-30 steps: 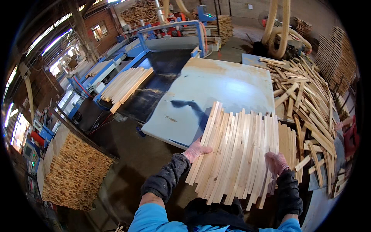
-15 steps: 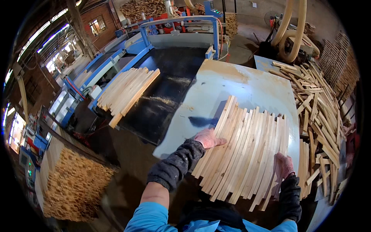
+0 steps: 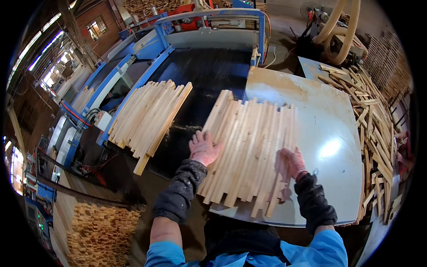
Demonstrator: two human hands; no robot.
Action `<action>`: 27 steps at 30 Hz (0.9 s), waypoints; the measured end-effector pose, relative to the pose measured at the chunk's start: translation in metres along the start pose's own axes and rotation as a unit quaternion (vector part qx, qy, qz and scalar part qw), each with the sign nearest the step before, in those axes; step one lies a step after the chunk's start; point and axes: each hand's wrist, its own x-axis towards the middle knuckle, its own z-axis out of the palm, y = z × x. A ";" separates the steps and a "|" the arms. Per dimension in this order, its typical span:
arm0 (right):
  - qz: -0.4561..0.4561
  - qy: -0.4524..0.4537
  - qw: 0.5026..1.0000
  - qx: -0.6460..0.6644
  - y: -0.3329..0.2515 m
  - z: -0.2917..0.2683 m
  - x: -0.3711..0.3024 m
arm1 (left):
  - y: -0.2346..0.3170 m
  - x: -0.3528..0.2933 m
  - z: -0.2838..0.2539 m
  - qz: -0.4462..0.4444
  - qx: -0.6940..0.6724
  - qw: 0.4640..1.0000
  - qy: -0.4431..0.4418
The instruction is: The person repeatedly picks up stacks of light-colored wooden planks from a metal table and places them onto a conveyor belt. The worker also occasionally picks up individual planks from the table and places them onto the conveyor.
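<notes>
A row of loose pale wooden strips (image 3: pixel 247 147), side by side with uneven ends, lies partly on a light blue-grey tabletop (image 3: pixel 329 120) and reaches over the black conveyor belt (image 3: pixel 209 66) at its left. My left hand (image 3: pixel 204 147), in a pink glove, rests against the row's left edge with fingers spread. My right hand (image 3: pixel 293 163), also gloved in pink, presses the right edge with its fingers stretched out, partly hidden by the strips. A second batch of wooden strips (image 3: pixel 151 118) lies on the belt farther left.
A blue machine frame (image 3: pixel 209 17) spans the belt at the back. Loose scrap strips (image 3: pixel 371 129) heap up on the right, below beige hoses (image 3: pixel 342 40). At lower left stands a big stack of strips (image 3: pixel 102 233), end grain showing.
Both hands have pushed the row of strips leftward and away from me, from the tabletop toward the belt. The left hand's fingers are now more spread.
</notes>
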 end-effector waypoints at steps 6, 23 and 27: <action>-0.020 -0.035 0.999 0.006 0.035 0.155 0.013 | -0.130 0.064 -0.023 -0.002 0.044 0.999 0.013; -0.081 0.176 0.736 -0.649 0.015 0.296 -0.033 | -0.211 0.076 -0.040 0.084 -0.021 0.996 0.036; -0.079 0.187 0.730 -0.653 0.020 0.300 -0.031 | -0.215 0.075 -0.035 0.098 0.002 0.994 0.046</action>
